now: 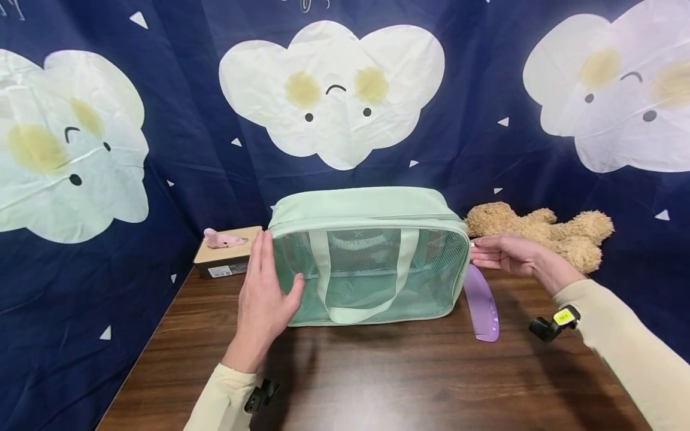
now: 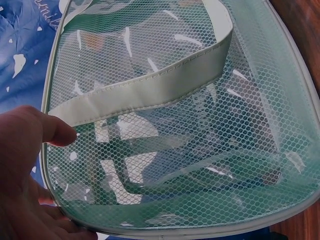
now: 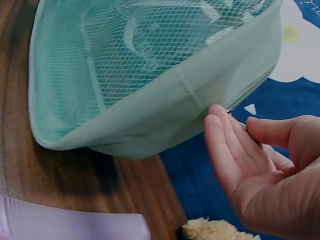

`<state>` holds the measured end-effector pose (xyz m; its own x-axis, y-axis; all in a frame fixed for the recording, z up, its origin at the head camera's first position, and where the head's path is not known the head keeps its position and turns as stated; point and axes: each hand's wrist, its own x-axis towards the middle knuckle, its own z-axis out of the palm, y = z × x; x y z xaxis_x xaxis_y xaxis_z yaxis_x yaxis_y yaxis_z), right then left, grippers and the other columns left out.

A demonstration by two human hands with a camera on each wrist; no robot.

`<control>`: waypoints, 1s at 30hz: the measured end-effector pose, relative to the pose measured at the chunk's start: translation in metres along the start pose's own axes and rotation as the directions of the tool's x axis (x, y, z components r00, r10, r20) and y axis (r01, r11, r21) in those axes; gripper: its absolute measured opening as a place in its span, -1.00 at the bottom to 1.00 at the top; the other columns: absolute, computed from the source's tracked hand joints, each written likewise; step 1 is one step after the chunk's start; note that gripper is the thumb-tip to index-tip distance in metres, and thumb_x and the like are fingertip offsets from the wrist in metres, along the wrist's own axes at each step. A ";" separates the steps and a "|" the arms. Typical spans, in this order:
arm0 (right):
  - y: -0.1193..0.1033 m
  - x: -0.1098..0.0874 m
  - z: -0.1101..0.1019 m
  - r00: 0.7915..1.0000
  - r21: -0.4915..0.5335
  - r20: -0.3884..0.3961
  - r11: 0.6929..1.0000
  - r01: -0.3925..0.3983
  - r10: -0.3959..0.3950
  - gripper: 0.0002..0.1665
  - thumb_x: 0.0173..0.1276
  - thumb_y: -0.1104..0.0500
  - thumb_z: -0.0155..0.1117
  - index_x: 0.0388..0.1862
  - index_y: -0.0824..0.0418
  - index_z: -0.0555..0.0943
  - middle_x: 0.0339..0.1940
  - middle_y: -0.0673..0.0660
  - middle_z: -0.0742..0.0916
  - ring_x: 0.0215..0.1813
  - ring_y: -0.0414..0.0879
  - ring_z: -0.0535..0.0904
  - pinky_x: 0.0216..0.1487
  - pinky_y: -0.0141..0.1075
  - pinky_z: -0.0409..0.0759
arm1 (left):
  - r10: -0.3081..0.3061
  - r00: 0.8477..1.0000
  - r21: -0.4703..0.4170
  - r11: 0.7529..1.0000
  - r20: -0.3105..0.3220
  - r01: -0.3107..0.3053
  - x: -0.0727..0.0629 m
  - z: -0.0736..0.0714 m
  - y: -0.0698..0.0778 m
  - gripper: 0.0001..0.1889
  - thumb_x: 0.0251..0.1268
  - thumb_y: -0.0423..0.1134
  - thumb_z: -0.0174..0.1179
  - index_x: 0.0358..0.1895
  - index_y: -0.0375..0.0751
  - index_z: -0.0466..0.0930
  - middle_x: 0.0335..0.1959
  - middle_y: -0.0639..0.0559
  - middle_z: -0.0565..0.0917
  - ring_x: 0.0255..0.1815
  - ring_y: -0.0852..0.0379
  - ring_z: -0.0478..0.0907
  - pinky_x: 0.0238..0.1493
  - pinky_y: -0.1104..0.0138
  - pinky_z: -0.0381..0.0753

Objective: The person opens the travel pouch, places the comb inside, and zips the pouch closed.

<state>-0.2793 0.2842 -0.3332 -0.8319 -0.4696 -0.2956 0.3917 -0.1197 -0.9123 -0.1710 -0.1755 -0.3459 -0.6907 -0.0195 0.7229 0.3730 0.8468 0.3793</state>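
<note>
A mint green bag (image 1: 372,206) with a clear, mesh-patterned front and a pale strap handle (image 1: 361,312) stands upright on the table. My left hand (image 1: 266,293) rests against the bag's left side, fingers straight, thumb at the front edge. The left wrist view shows that thumb close to the handle strap (image 2: 150,92). At the bag's right end, my right hand (image 1: 507,251) pinches a small zipper pull (image 3: 243,126) between thumb and fingers. The zipper line runs along the bag's side beside those fingertips.
A purple comb (image 1: 482,305) lies on the wooden table (image 1: 377,383) by the bag's right end. Behind my right hand is a brown plush toy (image 1: 571,233). A box (image 1: 226,254) with a pink item (image 1: 222,239) on top sits at the left. Blue cloud-printed cloth (image 1: 474,78) hangs behind.
</note>
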 end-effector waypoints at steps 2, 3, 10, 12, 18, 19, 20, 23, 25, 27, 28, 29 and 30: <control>-0.006 -0.001 0.002 1.000 -0.016 -0.012 1.000 -0.008 0.008 -0.48 0.66 0.38 -0.20 -0.26 0.20 0.74 -0.25 0.14 0.85 -0.15 -0.11 0.82 0.01 -0.30 0.72 | -0.002 1.000 0.001 1.000 0.001 0.002 -0.001 0.000 0.000 -0.06 0.10 -0.25 0.34 0.56 -0.50 0.13 0.59 -0.40 0.20 0.56 -0.31 0.25 0.28 -0.21 0.46; -0.009 -0.002 0.003 1.000 -0.027 -0.017 1.000 -0.009 0.009 -0.49 0.66 0.38 -0.20 -0.26 0.21 0.74 -0.25 0.15 0.85 -0.15 -0.11 0.81 0.01 -0.30 0.72 | -0.003 1.000 0.002 1.000 0.002 0.003 -0.001 0.000 0.000 -0.06 0.10 -0.25 0.34 0.56 -0.50 0.13 0.59 -0.40 0.19 0.56 -0.31 0.24 0.28 -0.21 0.46; -0.038 -0.008 0.016 0.998 -0.109 -0.053 0.993 0.032 -0.038 -0.56 0.63 0.41 -0.14 -0.23 0.25 0.71 -0.26 0.15 0.84 -0.17 -0.11 0.81 -0.03 -0.31 0.73 | -0.009 1.000 0.007 1.000 0.002 0.009 0.002 -0.001 0.001 -0.05 0.11 -0.23 0.35 0.57 -0.50 0.12 0.60 -0.40 0.18 0.57 -0.31 0.23 0.27 -0.23 0.47; -0.045 -0.010 0.020 0.998 -0.123 -0.049 0.991 0.044 -0.051 -0.56 0.62 0.42 -0.14 -0.24 0.26 0.72 -0.26 0.16 0.85 -0.17 -0.10 0.81 -0.04 -0.31 0.73 | -0.013 1.000 0.007 1.000 0.002 0.013 0.002 -0.001 0.002 -0.05 0.10 -0.23 0.35 0.57 -0.50 0.13 0.60 -0.41 0.18 0.57 -0.31 0.23 0.28 -0.22 0.46; -0.064 -0.010 0.031 0.998 -0.166 -0.043 0.985 0.041 -0.049 -0.55 0.64 0.40 -0.12 -0.25 0.26 0.74 -0.25 0.17 0.85 -0.16 -0.10 0.81 -0.04 -0.31 0.73 | -0.031 1.000 0.005 1.000 0.002 0.031 0.000 -0.001 0.002 -0.03 0.07 -0.21 0.35 0.57 -0.50 0.12 0.60 -0.41 0.16 0.58 -0.31 0.21 0.31 -0.21 0.44; -0.067 -0.009 0.033 0.998 -0.176 -0.049 0.984 0.037 -0.046 -0.55 0.64 0.39 -0.11 -0.25 0.25 0.75 -0.25 0.16 0.84 -0.16 -0.11 0.81 -0.04 -0.31 0.73 | -0.034 0.999 0.004 0.999 0.003 0.034 0.000 -0.001 0.002 -0.02 0.07 -0.21 0.35 0.57 -0.50 0.12 0.61 -0.40 0.16 0.58 -0.31 0.21 0.31 -0.20 0.44; -0.070 -0.008 0.035 0.998 -0.187 -0.054 0.982 0.033 -0.044 -0.56 0.64 0.39 -0.10 -0.25 0.24 0.75 -0.26 0.15 0.84 -0.16 -0.11 0.81 -0.04 -0.31 0.73 | -0.035 0.999 0.002 0.999 0.005 0.035 -0.001 -0.001 0.001 -0.02 0.06 -0.20 0.36 0.57 -0.50 0.12 0.61 -0.40 0.16 0.59 -0.30 0.20 0.32 -0.20 0.44; -0.077 -0.006 0.039 0.997 -0.223 -0.060 0.975 0.026 -0.040 -0.57 0.64 0.38 -0.08 -0.26 0.21 0.75 -0.26 0.13 0.84 -0.16 -0.13 0.81 -0.02 -0.31 0.73 | -0.037 0.999 -0.005 0.999 0.016 0.037 -0.001 0.000 0.001 0.00 0.05 -0.19 0.36 0.57 -0.49 0.11 0.61 -0.40 0.15 0.60 -0.30 0.18 0.34 -0.19 0.42; -0.081 -0.005 0.042 0.997 -0.241 -0.063 0.970 0.024 -0.041 -0.58 0.63 0.38 -0.07 -0.25 0.20 0.74 -0.26 0.13 0.84 -0.16 -0.13 0.81 -0.01 -0.30 0.73 | -0.037 0.999 -0.011 0.999 0.026 0.037 0.000 0.000 0.001 0.01 0.05 -0.18 0.37 0.58 -0.49 0.10 0.61 -0.40 0.14 0.60 -0.29 0.17 0.36 -0.19 0.42; -0.085 -0.004 0.045 0.997 -0.259 -0.068 0.966 0.022 -0.041 -0.59 0.63 0.38 -0.06 -0.25 0.19 0.74 -0.26 0.12 0.84 -0.17 -0.14 0.81 -0.01 -0.30 0.73 | -0.039 0.999 -0.016 0.999 0.037 0.039 0.000 0.001 0.001 0.02 0.05 -0.17 0.37 0.58 -0.49 0.09 0.61 -0.40 0.14 0.60 -0.29 0.17 0.36 -0.19 0.42; -0.087 -0.004 0.046 0.997 -0.261 -0.073 0.965 0.020 -0.041 -0.59 0.63 0.38 -0.05 -0.26 0.20 0.74 -0.27 0.13 0.84 -0.18 -0.14 0.81 -0.02 -0.30 0.73 | -0.042 0.998 -0.017 0.999 0.042 0.042 0.001 0.001 0.001 0.02 0.05 -0.16 0.37 0.59 -0.48 0.09 0.62 -0.40 0.14 0.60 -0.29 0.17 0.36 -0.19 0.42; -0.089 -0.003 0.048 0.996 -0.268 -0.074 0.963 0.020 -0.042 -0.59 0.63 0.38 -0.05 -0.26 0.20 0.75 -0.28 0.13 0.84 -0.19 -0.14 0.81 -0.03 -0.30 0.73 | -0.045 0.998 -0.019 0.999 0.046 0.046 0.001 0.001 0.001 0.03 0.05 -0.16 0.38 0.59 -0.47 0.08 0.62 -0.40 0.13 0.61 -0.29 0.17 0.35 -0.19 0.42; -0.091 -0.003 0.050 0.996 -0.270 -0.074 0.963 0.020 -0.042 -0.59 0.62 0.38 -0.04 -0.27 0.20 0.75 -0.28 0.13 0.84 -0.20 -0.14 0.81 -0.04 -0.31 0.73 | -0.047 0.998 -0.022 0.999 0.051 0.048 0.001 0.001 0.002 0.03 0.05 -0.16 0.38 0.59 -0.47 0.08 0.62 -0.40 0.13 0.61 -0.29 0.17 0.36 -0.19 0.42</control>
<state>-0.2931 0.2528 -0.2354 -0.8743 -0.3981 -0.2777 0.2543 0.1115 -0.9607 -0.1714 -0.1736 -0.3449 -0.7380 -0.0321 0.6740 0.3532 0.8327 0.4264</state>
